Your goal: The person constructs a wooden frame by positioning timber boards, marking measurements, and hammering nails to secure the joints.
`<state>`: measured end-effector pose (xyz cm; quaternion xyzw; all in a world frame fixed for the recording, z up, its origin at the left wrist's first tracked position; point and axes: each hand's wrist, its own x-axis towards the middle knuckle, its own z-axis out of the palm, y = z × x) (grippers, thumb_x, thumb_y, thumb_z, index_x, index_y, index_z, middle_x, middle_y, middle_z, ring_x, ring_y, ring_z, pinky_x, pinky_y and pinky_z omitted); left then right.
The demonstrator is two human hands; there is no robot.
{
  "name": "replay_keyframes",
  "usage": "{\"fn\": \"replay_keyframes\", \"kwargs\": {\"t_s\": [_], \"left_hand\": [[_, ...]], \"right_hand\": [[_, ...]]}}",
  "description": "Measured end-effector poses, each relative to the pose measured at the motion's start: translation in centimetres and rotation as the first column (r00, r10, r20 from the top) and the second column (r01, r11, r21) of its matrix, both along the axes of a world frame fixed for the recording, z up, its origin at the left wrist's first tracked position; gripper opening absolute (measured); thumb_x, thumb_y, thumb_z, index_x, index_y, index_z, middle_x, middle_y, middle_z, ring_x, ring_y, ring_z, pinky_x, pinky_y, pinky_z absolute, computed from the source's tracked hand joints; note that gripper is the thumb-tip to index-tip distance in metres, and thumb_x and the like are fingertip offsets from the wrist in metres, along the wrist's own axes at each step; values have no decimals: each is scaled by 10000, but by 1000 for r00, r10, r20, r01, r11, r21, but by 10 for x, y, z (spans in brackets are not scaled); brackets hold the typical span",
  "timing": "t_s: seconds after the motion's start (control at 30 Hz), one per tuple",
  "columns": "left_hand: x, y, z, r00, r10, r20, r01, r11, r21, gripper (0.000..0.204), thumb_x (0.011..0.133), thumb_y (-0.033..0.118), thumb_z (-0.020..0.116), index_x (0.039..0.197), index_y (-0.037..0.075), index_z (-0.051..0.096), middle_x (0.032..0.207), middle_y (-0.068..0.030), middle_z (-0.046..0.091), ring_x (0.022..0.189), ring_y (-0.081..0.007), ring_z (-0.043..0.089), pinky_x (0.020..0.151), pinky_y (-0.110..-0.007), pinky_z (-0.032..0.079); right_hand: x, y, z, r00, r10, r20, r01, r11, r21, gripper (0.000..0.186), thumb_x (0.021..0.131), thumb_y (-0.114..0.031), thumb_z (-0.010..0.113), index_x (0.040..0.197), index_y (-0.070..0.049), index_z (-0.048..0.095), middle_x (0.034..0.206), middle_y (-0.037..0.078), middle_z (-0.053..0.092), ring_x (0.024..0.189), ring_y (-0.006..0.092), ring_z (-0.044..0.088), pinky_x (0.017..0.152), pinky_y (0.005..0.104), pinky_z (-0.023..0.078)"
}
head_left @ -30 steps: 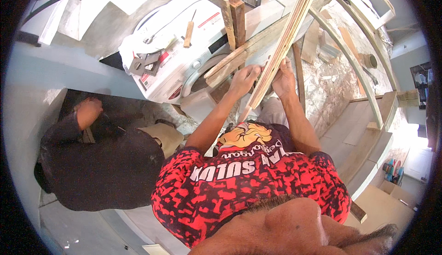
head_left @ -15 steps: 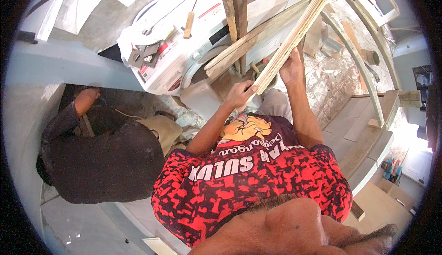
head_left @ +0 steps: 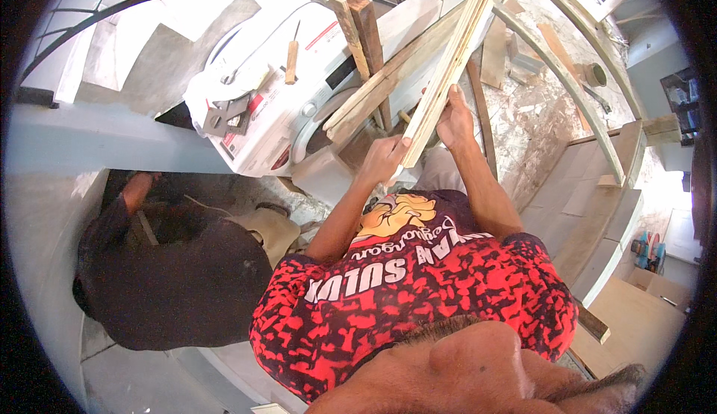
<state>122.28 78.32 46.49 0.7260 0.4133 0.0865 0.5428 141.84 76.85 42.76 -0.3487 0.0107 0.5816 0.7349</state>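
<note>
A bundle of several long, pale wooden strips [head_left: 451, 70] slants away from my body toward the far right. My left hand [head_left: 386, 158] is closed round its near end. Further along, my right hand [head_left: 455, 120] grips the right side of the same bundle, its thumb up against the wood. Some fingers of both hands are hidden behind the strips. Just beyond them, rough wooden boards [head_left: 396, 78] lean across the front of a white front-loading washing machine [head_left: 261, 111].
A wooden-handled pointed tool [head_left: 292, 63] and grey metal plates [head_left: 227, 115] lie on the washer. Another person in a dark shirt [head_left: 175, 272] crouches at left. Upright timber [head_left: 367, 36] stands behind the boards. A wooden frame [head_left: 571, 85] and blue tool [head_left: 648, 253] are at right.
The view has shifted slightly, with the washer and boards now further left. Both hands keep their hold on the strips, which point a little more steeply away from me.
</note>
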Motion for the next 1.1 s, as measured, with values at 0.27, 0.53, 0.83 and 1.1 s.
{"fn": "replay_keyframes", "kwargs": {"t_s": [0.27,0.53,0.83,1.1], "left_hand": [[17,17,-27,997,49,55,-45,996,-73,673,966,541,299,864,-50,604,683,-180,586,666,-272,575,659,-403,447],[27,17,-42,994,57,90,-33,968,-247,589,971,487,325,1055,-32,592,887,-212,636,786,-296,605,743,-391,461],[32,14,-53,999,39,12,-36,976,-213,635,943,545,341,1045,-25,600,805,-227,632,770,-348,624,723,-417,461],[36,15,-45,999,43,-16,-45,978,-206,605,951,512,377,1022,-40,615,809,-145,639,748,-212,599,695,-350,471]], "right_hand": [[-9,2,-9,999,-41,-34,40,998,-43,294,994,-227,419,1203,-19,416,1061,107,562,938,234,589,811,413,524],[-14,0,-35,1000,-25,-2,25,999,-27,300,1009,-251,350,1190,-22,417,998,181,584,890,316,608,805,460,525],[-22,-13,-47,998,-41,-48,36,995,-90,325,1016,-244,333,1230,-21,431,1057,175,588,938,279,594,849,414,505],[-21,-15,-51,993,-77,-85,74,996,-42,300,1011,-230,359,1212,-32,461,1045,133,597,914,244,603,812,399,523]]}}
